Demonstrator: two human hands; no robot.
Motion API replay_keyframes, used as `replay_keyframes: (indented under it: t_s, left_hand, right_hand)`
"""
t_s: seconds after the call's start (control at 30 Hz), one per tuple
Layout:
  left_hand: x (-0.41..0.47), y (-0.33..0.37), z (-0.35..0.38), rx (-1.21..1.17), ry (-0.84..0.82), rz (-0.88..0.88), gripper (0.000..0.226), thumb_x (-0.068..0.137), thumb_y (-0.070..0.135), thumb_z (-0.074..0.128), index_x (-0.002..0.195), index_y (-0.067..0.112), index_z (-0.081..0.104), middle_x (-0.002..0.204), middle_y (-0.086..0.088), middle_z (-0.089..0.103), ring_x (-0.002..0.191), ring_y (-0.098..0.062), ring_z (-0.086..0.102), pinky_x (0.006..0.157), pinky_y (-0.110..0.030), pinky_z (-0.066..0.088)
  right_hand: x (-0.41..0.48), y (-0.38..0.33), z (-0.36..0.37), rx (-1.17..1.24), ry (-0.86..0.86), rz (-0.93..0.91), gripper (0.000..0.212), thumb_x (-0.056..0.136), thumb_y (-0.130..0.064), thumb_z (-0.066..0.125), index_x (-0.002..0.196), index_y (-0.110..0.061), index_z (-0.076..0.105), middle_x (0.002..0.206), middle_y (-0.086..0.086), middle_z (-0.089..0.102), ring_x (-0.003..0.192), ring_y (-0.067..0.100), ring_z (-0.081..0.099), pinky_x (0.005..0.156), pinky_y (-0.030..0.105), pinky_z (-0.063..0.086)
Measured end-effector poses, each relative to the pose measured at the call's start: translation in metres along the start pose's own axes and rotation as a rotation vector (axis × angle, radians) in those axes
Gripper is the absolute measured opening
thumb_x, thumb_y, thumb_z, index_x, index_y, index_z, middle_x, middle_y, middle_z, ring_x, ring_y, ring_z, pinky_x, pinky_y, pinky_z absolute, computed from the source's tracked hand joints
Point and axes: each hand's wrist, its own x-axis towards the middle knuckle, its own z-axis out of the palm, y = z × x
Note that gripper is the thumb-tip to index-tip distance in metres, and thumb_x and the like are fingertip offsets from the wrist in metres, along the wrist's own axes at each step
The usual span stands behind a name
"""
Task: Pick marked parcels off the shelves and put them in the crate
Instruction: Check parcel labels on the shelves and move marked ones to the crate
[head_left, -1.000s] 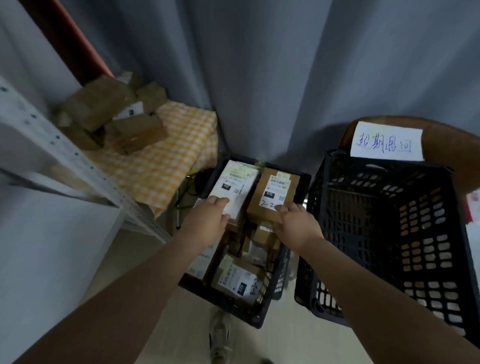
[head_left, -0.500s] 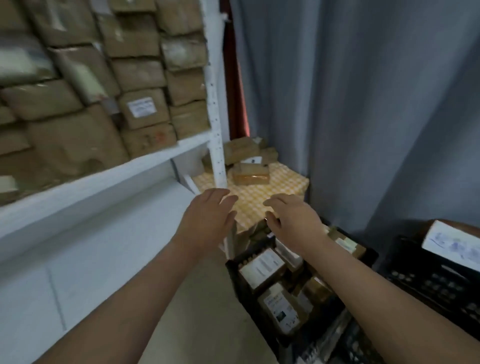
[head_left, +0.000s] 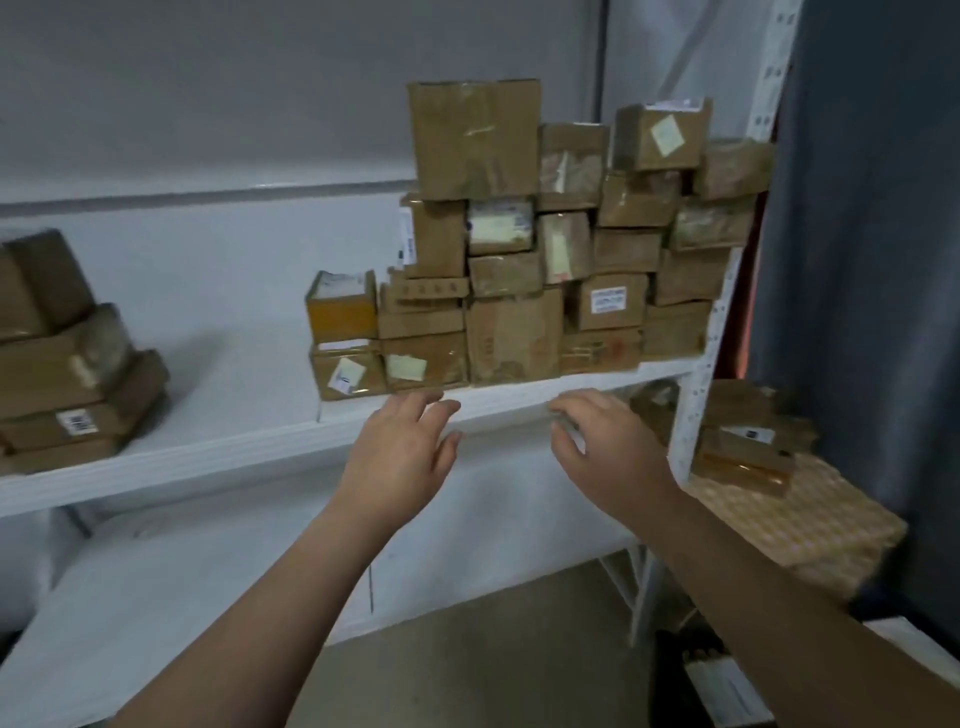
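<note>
Head view: your left hand (head_left: 402, 457) and right hand (head_left: 605, 454) are both empty, fingers spread, raised just below the shelf (head_left: 218, 454) edge. 1 second ago both hands rested on parcels in the crate, which is now almost out of frame; that delivery appears complete. Beyond the hands, the parcel stack (head_left: 540, 260) fills the shelf's right end, with a smaller pile (head_left: 67, 353) at left. Markings are too blurred to read. Select the next marked parcel.

Bare shelf (head_left: 218, 415) left of stacked parcels (head_left: 545, 260); upright post (head_left: 701, 364) rightward
</note>
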Motion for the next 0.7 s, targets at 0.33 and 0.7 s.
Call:
replay_keyframes:
  t_s: [0.33, 0.7]
  left_hand:
    - [0.007, -0.160, -0.011, -0.001, -0.007, -0.090, 0.043, 0.092, 0.029, 0.056, 0.132, 0.016, 0.051, 0.134, -0.009, 0.051, 0.117, -0.028, 0.050, 0.094, -0.037, 0.043]
    - [0.114, -0.277, 0.025, -0.023, -0.252, -0.213, 0.080, 0.093, 0.043, 0.051, 0.150, 0.032, -0.005, 0.154, -0.021, 0.016, 0.131, -0.039, 0.037, 0.101, -0.047, 0.038]
  right_hand:
    - [0.091, -0.111, 0.117, 0.055, -0.088, 0.001, 0.036, 0.095, -0.025, 0.049, 0.129, -0.017, 0.055, 0.134, -0.002, 0.052, 0.123, 0.017, 0.045, 0.096, 0.027, 0.037]
    - [0.188, -0.158, 0.193, 0.000, -0.081, 0.129, 0.042, 0.094, -0.025, 0.051, 0.135, -0.016, 0.047, 0.137, 0.001, 0.047, 0.126, 0.019, 0.039, 0.102, 0.033, 0.037]
